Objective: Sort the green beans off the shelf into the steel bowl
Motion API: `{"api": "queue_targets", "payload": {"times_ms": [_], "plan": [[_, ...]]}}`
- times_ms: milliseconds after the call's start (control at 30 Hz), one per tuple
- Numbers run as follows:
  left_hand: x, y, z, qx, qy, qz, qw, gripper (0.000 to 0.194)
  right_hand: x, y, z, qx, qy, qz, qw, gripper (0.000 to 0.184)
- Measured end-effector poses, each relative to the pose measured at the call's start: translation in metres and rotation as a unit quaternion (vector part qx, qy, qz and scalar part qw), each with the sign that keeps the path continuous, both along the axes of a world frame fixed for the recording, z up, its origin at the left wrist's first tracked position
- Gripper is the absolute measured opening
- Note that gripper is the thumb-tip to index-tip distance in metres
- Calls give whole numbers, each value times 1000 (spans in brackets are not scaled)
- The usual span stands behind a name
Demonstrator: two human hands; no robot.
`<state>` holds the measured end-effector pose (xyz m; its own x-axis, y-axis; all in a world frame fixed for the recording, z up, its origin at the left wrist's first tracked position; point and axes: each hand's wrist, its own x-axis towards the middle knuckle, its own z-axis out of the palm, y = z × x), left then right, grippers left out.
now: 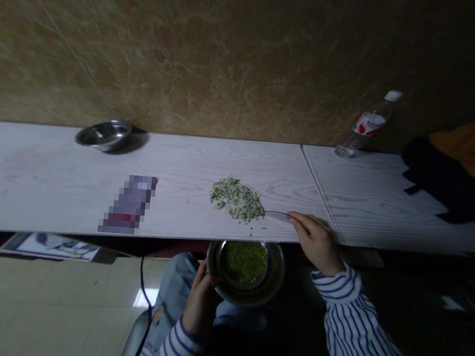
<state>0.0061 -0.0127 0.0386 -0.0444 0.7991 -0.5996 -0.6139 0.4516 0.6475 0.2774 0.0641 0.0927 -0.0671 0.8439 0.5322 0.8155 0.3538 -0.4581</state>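
My left hand grips the left rim of a steel bowl, held below the table's front edge above my lap. Green beans, small like mung beans, lie inside the bowl. Between the thumb and fingers of my right hand is a thin, flat, pale utensil; its exact kind is unclear. The utensil's far tip touches the right edge of a pile of white grains mixed with green beans on the table. A few loose beans are scattered between the pile and the front edge.
The narrow white table runs along a marbled wall. A second steel bowl sits at the back left, with a blurred-out flat object nearer me. Toward the right, a clear plastic bottle stands near dark and orange cloth.
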Motion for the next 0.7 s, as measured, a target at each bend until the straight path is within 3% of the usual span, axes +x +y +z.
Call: {"api": "queue_targets", "payload": {"times_ms": [367, 500, 700], "plan": [[1, 0, -3, 4, 22, -12, 1000, 51, 0, -5, 1, -8, 11, 2, 1000, 26], [3, 1, 1, 0, 15, -8, 1000, 57, -1, -9, 2, -7, 8, 15, 1000, 25], [4, 0, 6, -2, 12, -10, 1000, 51, -3, -12, -1, -2, 13, 2, 1000, 25]]}}
